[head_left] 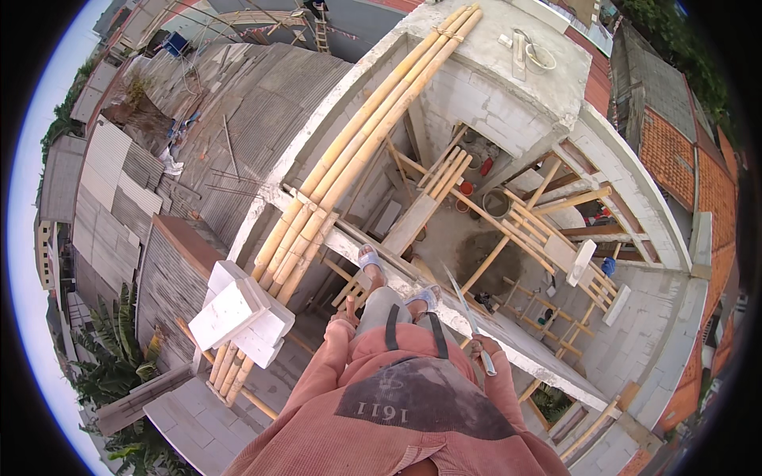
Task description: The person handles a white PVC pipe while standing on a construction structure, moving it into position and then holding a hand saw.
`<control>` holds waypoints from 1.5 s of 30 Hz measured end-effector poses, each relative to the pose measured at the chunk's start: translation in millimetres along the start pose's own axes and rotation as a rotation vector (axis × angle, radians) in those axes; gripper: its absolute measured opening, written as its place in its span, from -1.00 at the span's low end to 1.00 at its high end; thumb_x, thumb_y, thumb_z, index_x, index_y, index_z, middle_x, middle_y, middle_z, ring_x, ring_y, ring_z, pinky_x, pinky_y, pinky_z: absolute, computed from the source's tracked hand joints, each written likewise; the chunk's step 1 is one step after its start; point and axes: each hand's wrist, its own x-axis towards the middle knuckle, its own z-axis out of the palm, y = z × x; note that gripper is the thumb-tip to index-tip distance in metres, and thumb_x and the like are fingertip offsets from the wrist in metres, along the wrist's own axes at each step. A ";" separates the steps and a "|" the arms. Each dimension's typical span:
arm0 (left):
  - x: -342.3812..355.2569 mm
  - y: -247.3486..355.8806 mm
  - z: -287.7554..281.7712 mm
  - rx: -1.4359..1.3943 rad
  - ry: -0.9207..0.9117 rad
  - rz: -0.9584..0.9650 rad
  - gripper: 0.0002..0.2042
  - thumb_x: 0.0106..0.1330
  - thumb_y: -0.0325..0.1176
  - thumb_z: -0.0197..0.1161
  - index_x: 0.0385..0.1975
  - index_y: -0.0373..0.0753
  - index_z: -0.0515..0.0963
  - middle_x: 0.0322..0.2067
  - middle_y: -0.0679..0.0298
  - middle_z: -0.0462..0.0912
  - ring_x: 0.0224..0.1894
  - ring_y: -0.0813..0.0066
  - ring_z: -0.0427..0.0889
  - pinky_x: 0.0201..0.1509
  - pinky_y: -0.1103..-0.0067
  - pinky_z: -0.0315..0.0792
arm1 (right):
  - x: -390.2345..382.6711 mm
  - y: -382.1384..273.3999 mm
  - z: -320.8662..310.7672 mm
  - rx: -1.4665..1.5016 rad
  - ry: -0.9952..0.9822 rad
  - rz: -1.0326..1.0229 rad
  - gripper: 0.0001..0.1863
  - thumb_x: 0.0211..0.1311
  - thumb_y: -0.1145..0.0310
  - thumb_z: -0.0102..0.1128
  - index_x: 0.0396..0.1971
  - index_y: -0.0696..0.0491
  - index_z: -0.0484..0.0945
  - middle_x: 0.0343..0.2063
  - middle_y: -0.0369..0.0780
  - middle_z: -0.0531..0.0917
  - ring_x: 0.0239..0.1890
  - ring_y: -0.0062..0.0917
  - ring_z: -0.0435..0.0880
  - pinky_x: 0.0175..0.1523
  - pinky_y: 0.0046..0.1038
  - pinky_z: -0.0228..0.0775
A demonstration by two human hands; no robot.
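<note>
My right hand [484, 347] grips a long, narrow metal blade tool [463, 305] with a light handle, which looks like a saw. My left hand [343, 321] is at my left hip, fingers curled; what it holds, if anything, is unclear. My feet in pale sandals [421, 300] are on a narrow concrete beam [460, 324] high above the ground. Just left of me, several white lightweight blocks [230, 305] lie stacked on long bamboo poles [357, 147], which are lashed together and span the open walls.
Below are bamboo scaffolds [540, 250] with planks, buckets [496, 205] and an unfinished block-walled room. A concrete ledge [556, 36] at the back holds a bucket. Corrugated roofs [135, 174] lie left, tiled roofs [667, 159] right. A person stands by a ladder [321, 32] in the distance.
</note>
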 end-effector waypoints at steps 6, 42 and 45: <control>12.2 -8.4 9.5 -0.084 0.086 -0.059 0.04 -0.03 0.56 -0.75 -0.42 -0.11 0.71 -0.07 0.08 0.57 0.17 0.13 0.37 0.32 0.35 0.10 | 24.7 2.0 -20.4 0.062 -0.054 0.058 -0.82 0.16 0.31 0.16 -0.28 -0.09 0.38 -0.73 -0.40 0.35 -0.81 -0.74 0.28 -0.76 -0.65 0.08; -29.2 40.1 -23.1 -0.143 0.115 0.096 -0.13 0.13 0.44 -0.57 -0.49 -0.08 0.70 -0.34 0.16 0.67 -0.02 0.21 0.55 0.16 0.39 0.29 | 7.2 3.9 -1.5 0.298 -0.162 0.007 -0.90 0.22 0.40 0.05 -0.42 0.04 0.33 -0.76 -0.43 0.34 -0.80 -0.80 0.28 -0.75 -0.73 0.13; -19.1 40.6 -18.9 -0.074 0.099 0.057 -0.16 0.16 0.41 -0.54 -0.49 -0.07 0.70 -0.30 0.18 0.67 -0.02 0.20 0.55 0.17 0.39 0.29 | 10.4 6.4 -1.8 0.304 -0.155 0.026 -0.90 0.22 0.40 0.04 -0.41 0.05 0.32 -0.74 -0.42 0.34 -0.80 -0.81 0.28 -0.75 -0.73 0.14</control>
